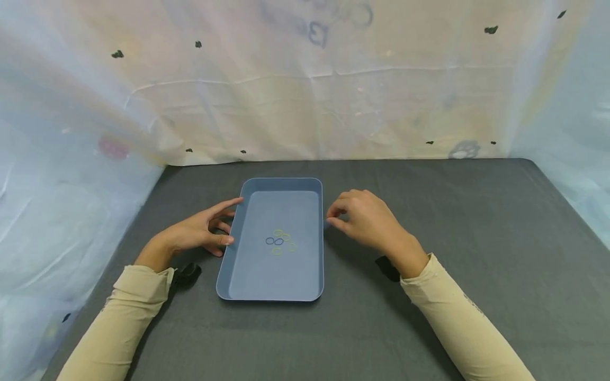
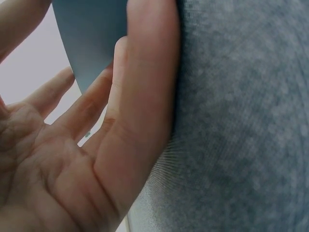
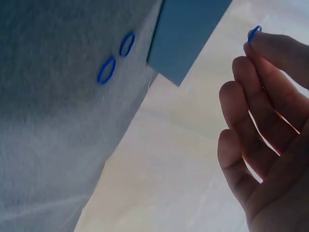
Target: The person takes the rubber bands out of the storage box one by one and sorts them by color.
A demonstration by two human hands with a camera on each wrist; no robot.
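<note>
A blue-grey rectangular tray (image 1: 295,275) lies on the dark cloth, with several thin yellow rubber bands (image 1: 277,251) and two dark blue ones (image 1: 278,242) on its floor. My left hand (image 1: 202,230) rests against the tray's left side, fingers spread and fingertips at the rim. Just off the tray's right side, my right hand (image 1: 364,219) pinches a small blue rubber band (image 3: 254,33) between thumb and forefinger. In the right wrist view, two more blue rubber bands (image 3: 106,70) lie on the cloth beside the tray; the head view does not show them.
A grey cloth-covered table (image 1: 452,238) extends around the tray, mostly to the right. Pale curtains (image 1: 333,106) hang behind the table's far edge and along both sides. Dark wrist straps (image 1: 188,275) show at both cuffs.
</note>
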